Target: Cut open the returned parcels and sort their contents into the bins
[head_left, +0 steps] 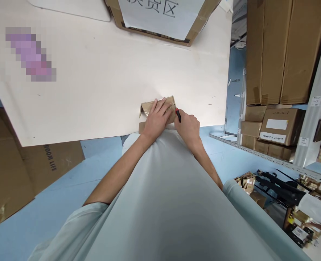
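Note:
A small brown cardboard box (148, 106) with strips of shiny tape lies at the near edge of the white table, a flap standing at its left end. My left hand (156, 121) grips it from above, fingers stretched across its top to the far edge. In my right hand (188, 127) is a utility knife (178, 114) with a red and black handle, its tip at the right end of the box. The fingers under the handle are partly hidden. My left hand and forearm cover much of the box's near side.
A larger carton with a paper sign (160, 16) stands at the far side of the white table (95, 83). A blurred purple item (29, 54) lies far left. Big cartons (10, 163) sit on the floor at left. Shelving with boxes (276, 125) runs along the right.

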The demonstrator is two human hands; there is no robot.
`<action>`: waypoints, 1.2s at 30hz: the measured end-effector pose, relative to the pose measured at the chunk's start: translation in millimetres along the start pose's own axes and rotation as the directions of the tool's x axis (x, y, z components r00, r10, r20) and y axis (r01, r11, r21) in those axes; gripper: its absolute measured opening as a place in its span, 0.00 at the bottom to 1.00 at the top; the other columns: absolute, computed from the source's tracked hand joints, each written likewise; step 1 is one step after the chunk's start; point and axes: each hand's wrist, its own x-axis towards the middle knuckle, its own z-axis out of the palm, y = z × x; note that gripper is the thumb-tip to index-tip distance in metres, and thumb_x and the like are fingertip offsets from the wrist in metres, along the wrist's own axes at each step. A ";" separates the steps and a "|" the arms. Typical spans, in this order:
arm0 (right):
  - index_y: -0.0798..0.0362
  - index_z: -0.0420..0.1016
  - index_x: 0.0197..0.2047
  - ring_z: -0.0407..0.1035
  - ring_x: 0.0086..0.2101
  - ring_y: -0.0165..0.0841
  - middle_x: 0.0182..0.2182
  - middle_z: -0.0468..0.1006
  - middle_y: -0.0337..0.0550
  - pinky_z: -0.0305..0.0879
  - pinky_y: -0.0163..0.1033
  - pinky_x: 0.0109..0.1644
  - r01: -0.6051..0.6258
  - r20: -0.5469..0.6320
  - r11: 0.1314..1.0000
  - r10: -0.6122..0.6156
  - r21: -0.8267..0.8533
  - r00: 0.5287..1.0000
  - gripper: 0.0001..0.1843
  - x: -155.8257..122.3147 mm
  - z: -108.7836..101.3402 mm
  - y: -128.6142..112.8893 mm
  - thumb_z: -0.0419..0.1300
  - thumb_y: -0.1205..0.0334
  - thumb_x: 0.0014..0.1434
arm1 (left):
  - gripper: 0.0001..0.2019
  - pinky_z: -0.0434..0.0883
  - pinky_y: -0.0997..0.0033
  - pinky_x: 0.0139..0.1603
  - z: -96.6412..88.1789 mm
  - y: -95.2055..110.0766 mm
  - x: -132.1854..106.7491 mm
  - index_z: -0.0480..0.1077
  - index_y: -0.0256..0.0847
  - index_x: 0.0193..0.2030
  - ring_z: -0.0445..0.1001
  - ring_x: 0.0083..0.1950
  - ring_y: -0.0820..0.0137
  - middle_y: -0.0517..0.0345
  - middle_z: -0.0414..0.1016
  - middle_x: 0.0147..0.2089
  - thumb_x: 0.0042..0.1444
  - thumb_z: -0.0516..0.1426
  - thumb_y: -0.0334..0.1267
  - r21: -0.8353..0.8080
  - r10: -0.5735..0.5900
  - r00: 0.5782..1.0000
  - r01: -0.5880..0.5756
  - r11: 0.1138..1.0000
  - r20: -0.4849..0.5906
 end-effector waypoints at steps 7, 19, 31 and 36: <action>0.53 0.83 0.64 0.83 0.56 0.53 0.56 0.89 0.60 0.76 0.51 0.57 -0.031 0.007 0.999 0.031 0.010 0.999 0.22 11.6 -0.5 -6.2 0.48 0.59 0.84 | 0.18 0.46 0.28 0.93 4.4 0.9 -2.4 0.78 0.49 0.71 0.58 0.90 0.50 0.47 0.77 0.78 0.83 0.52 0.38 0.007 -0.030 0.999 0.030 1.000 0.011; 0.52 0.79 0.69 0.84 0.55 0.50 0.55 0.89 0.59 0.76 0.48 0.56 -0.139 0.160 0.990 0.142 -0.030 0.977 0.21 -20.6 11.1 9.5 0.50 0.59 0.83 | 0.18 0.49 0.30 0.93 5.0 0.6 -4.3 0.78 0.47 0.68 0.61 0.89 0.54 0.47 0.80 0.75 0.85 0.49 0.39 0.058 -0.001 1.000 0.002 0.998 -0.004; 0.54 0.79 0.68 0.83 0.58 0.51 0.56 0.89 0.59 0.76 0.49 0.58 0.004 0.023 1.000 -0.004 -0.001 1.000 0.23 10.5 -2.7 -3.6 0.48 0.58 0.85 | 0.18 0.46 0.29 0.93 11.0 -7.7 -5.7 0.79 0.44 0.66 0.59 0.90 0.52 0.45 0.78 0.77 0.85 0.49 0.39 0.084 -0.008 1.000 0.007 0.996 0.012; 0.54 0.80 0.68 0.84 0.57 0.51 0.56 0.89 0.59 0.76 0.48 0.58 -0.036 0.107 0.999 0.039 -0.024 0.994 0.20 1.9 6.4 8.9 0.51 0.61 0.83 | 0.18 0.50 0.29 0.93 13.7 -4.4 -8.1 0.79 0.44 0.66 0.62 0.89 0.52 0.45 0.80 0.75 0.85 0.49 0.40 0.102 -0.008 1.000 0.006 0.995 0.014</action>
